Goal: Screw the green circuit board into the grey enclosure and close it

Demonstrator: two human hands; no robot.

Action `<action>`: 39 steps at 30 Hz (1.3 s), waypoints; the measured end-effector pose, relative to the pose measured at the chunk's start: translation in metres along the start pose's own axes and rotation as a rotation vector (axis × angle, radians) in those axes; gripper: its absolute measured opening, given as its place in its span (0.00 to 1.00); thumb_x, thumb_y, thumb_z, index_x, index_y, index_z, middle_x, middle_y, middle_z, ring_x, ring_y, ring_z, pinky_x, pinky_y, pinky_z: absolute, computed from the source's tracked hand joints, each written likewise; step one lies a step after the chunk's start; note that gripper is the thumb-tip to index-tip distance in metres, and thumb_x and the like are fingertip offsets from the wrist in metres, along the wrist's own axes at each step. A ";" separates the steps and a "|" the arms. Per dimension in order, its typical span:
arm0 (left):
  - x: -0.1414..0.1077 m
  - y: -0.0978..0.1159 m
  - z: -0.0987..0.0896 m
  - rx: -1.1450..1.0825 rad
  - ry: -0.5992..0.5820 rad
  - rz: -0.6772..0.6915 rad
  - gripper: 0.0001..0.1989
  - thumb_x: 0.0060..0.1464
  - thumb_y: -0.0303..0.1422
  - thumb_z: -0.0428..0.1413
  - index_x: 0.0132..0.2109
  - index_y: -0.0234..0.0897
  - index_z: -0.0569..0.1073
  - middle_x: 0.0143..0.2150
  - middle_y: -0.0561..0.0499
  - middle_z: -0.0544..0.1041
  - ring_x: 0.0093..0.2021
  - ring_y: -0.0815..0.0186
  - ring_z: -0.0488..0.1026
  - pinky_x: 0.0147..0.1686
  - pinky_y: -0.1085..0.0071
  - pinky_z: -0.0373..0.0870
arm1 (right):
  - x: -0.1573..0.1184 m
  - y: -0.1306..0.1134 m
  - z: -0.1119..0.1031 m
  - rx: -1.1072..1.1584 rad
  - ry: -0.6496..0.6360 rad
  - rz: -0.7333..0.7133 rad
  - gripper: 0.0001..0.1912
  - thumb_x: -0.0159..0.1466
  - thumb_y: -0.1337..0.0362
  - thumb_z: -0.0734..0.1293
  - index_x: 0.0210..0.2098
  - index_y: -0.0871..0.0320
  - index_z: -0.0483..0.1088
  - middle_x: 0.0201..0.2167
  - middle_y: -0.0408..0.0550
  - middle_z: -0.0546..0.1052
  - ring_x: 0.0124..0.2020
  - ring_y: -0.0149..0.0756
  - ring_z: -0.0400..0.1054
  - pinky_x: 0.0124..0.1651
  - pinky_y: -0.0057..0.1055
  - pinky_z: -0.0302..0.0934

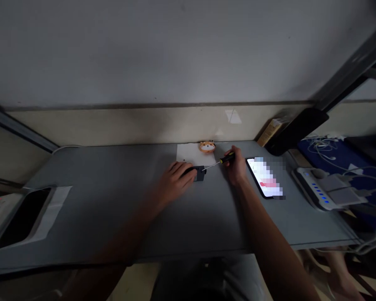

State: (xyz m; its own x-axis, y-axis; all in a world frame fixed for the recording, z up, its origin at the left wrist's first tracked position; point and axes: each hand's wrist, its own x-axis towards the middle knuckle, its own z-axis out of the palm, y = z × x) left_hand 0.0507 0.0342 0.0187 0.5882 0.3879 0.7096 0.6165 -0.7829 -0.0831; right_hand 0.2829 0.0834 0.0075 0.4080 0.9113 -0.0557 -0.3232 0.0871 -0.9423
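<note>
Teleoperating, I clasp a dark-grey oblong device (200, 175), parallel to the grey desk's (109, 179) back edge, in my left hand (176, 179); my right hand (237, 168) grips a leftward-pointing black-yellow screwdriver (226, 158).

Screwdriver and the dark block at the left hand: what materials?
Screwdriver: shaft likely steel, thin with bright glint; handle probably plastic, black with yellow, finish unclear.
Dark block: probably plastic, dull grey, little shine; painted metal possible.

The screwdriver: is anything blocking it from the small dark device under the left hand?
Nothing visible does. The right hand holds the screwdriver, its tip over the uncovered end of the dark device; the left hand covers the other end. Contact is unclear.
</note>
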 end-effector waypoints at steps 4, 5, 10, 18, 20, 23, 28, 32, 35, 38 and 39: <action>0.000 -0.001 0.000 -0.027 -0.019 -0.004 0.08 0.67 0.24 0.55 0.47 0.38 0.76 0.44 0.47 0.82 0.44 0.62 0.79 0.48 0.63 0.72 | 0.003 0.001 0.000 -0.005 0.004 -0.001 0.25 0.59 0.39 0.70 0.22 0.52 0.64 0.17 0.39 0.69 0.16 0.28 0.55 0.16 0.30 0.48; -0.001 -0.001 0.001 -0.030 -0.028 -0.009 0.08 0.67 0.23 0.54 0.48 0.38 0.76 0.45 0.46 0.81 0.44 0.61 0.79 0.48 0.63 0.72 | 0.003 0.002 -0.001 -0.003 0.005 -0.001 0.24 0.59 0.40 0.70 0.22 0.52 0.65 0.17 0.39 0.69 0.16 0.28 0.55 0.17 0.30 0.49; -0.005 0.001 0.006 -0.037 -0.050 -0.045 0.16 0.67 0.22 0.53 0.58 0.39 0.75 0.48 0.45 0.80 0.48 0.60 0.78 0.51 0.62 0.74 | 0.007 0.005 -0.003 -0.025 -0.007 0.001 0.22 0.60 0.43 0.69 0.23 0.52 0.65 0.18 0.40 0.69 0.17 0.28 0.56 0.18 0.31 0.49; -0.004 0.002 0.007 -0.069 -0.043 -0.033 0.14 0.66 0.21 0.54 0.54 0.38 0.77 0.49 0.44 0.78 0.49 0.60 0.76 0.52 0.61 0.75 | 0.009 0.005 -0.005 -0.006 -0.004 0.005 0.22 0.60 0.43 0.70 0.23 0.52 0.64 0.19 0.40 0.70 0.17 0.27 0.56 0.18 0.31 0.50; -0.005 0.002 0.008 -0.077 -0.049 -0.049 0.15 0.66 0.22 0.54 0.55 0.40 0.77 0.49 0.45 0.78 0.49 0.60 0.76 0.52 0.60 0.75 | 0.011 0.006 -0.006 0.013 0.007 0.003 0.23 0.60 0.43 0.70 0.23 0.52 0.64 0.18 0.39 0.69 0.16 0.27 0.56 0.18 0.30 0.50; -0.007 0.001 0.010 -0.097 -0.058 -0.055 0.16 0.67 0.22 0.53 0.56 0.40 0.76 0.50 0.44 0.78 0.49 0.59 0.76 0.51 0.59 0.76 | 0.013 0.008 -0.007 0.019 0.012 -0.024 0.23 0.60 0.42 0.70 0.23 0.52 0.63 0.19 0.39 0.69 0.16 0.26 0.55 0.17 0.31 0.48; -0.009 0.001 0.013 -0.117 -0.093 -0.069 0.19 0.66 0.23 0.52 0.59 0.42 0.76 0.52 0.43 0.78 0.52 0.57 0.76 0.53 0.56 0.76 | 0.014 0.010 -0.008 -0.042 -0.016 -0.074 0.24 0.61 0.40 0.67 0.24 0.52 0.63 0.21 0.40 0.70 0.17 0.28 0.56 0.19 0.32 0.49; -0.010 0.003 0.010 -0.107 -0.067 -0.024 0.19 0.66 0.22 0.53 0.60 0.42 0.75 0.52 0.44 0.79 0.52 0.58 0.77 0.54 0.58 0.76 | 0.005 0.008 0.001 -0.101 -0.011 -0.077 0.26 0.61 0.36 0.66 0.25 0.53 0.68 0.20 0.40 0.69 0.19 0.30 0.59 0.23 0.32 0.51; -0.011 0.007 0.007 -0.132 -0.064 0.000 0.19 0.67 0.22 0.53 0.59 0.41 0.76 0.52 0.44 0.80 0.54 0.59 0.77 0.55 0.60 0.76 | -0.007 0.007 0.012 -0.177 -0.111 -0.088 0.28 0.59 0.33 0.67 0.29 0.54 0.72 0.22 0.41 0.73 0.22 0.31 0.62 0.26 0.31 0.55; -0.013 0.009 0.004 -0.187 -0.102 -0.027 0.19 0.68 0.23 0.53 0.61 0.43 0.76 0.53 0.45 0.80 0.55 0.60 0.77 0.57 0.60 0.76 | -0.017 0.009 0.020 -0.274 -0.253 -0.135 0.28 0.58 0.34 0.69 0.31 0.54 0.75 0.23 0.41 0.74 0.24 0.31 0.62 0.28 0.30 0.57; -0.014 0.010 0.004 -0.206 -0.110 -0.036 0.19 0.68 0.23 0.53 0.61 0.43 0.75 0.53 0.45 0.80 0.56 0.60 0.77 0.57 0.60 0.76 | -0.019 0.010 0.022 -0.295 -0.278 -0.148 0.27 0.58 0.34 0.69 0.32 0.53 0.75 0.24 0.41 0.75 0.25 0.31 0.63 0.29 0.30 0.58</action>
State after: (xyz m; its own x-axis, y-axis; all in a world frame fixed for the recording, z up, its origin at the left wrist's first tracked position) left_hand 0.0508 0.0234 0.0051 0.6280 0.4593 0.6282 0.5253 -0.8458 0.0932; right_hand 0.2533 0.0754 0.0062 0.1733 0.9749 0.1396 -0.0039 0.1424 -0.9898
